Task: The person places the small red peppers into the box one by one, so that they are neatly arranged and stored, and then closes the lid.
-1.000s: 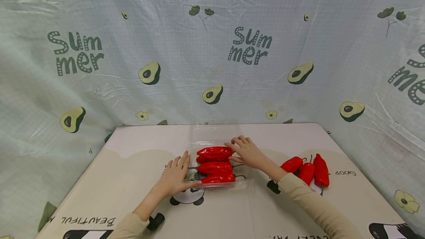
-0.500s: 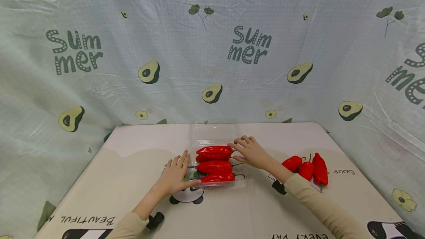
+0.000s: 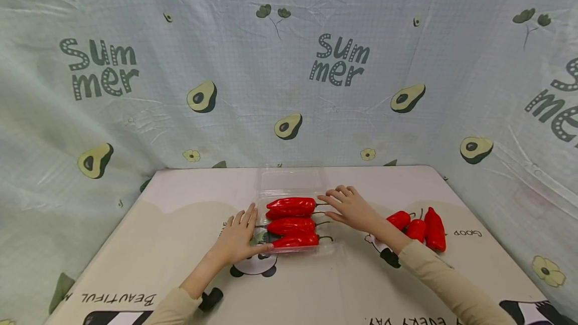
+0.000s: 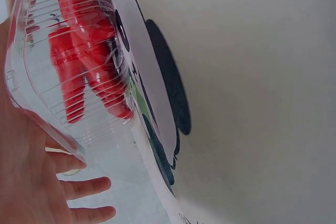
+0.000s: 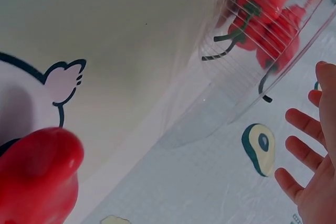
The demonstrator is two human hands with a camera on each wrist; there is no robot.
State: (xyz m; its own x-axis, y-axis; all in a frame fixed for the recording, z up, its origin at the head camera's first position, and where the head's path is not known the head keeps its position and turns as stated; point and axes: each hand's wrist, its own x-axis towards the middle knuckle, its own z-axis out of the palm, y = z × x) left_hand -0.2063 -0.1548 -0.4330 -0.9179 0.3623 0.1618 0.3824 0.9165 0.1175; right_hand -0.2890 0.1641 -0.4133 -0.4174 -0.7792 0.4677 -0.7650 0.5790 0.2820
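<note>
A clear plastic clamshell box (image 3: 295, 250) lies open on the table, holding several red peppers (image 3: 291, 225) side by side with green stems mostly to the right. My left hand (image 3: 237, 239) rests along the box's left side, fingers spread and thumb at the front corner. In the left wrist view, that hand (image 4: 31, 166) lies against the clear wall. My right hand (image 3: 354, 210) hovers just right of the box, fingers loosely bent and holding nothing. The right wrist view shows its fingers apart from the box (image 5: 210, 106) and the stems.
Three loose red peppers (image 3: 416, 230) lie on the table to the right, partly behind the right forearm. The clear lid (image 3: 291, 181) is folded back behind the box. A patterned curtain (image 3: 244, 64) hangs behind the table (image 3: 180, 224).
My right hand has drawn back rightward from the rearmost pepper, leaving it in the box with its stem in sight. My left hand has stayed at the box's left side.
</note>
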